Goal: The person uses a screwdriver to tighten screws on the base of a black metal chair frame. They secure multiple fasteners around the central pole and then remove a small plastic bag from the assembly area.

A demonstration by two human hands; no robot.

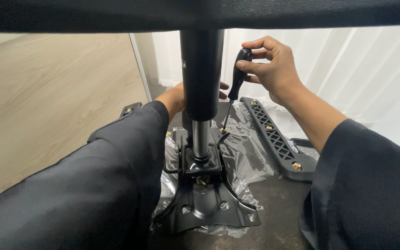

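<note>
My right hand [274, 69] grips the black handle of a screwdriver [237, 78], held nearly upright with its tip on a brass screw [223, 130] in a black metal chair mechanism plate [209, 203]. A thick black gas-lift cylinder [202, 74] with a chrome shaft [200, 139] rises from that plate in front of me. My left hand [177, 99] reaches behind the cylinder; most of it is hidden, with only fingertips showing to the cylinder's right. Both arms wear dark sleeves.
A black plastic armrest bracket [274, 134] with lattice holes and brass screws lies to the right. Clear plastic wrap [251, 157] lies under the parts on a dark seat underside. Light wood floor [47, 92] is at left, white curtains [348, 69] at right. A dark edge [200, 14] spans the top.
</note>
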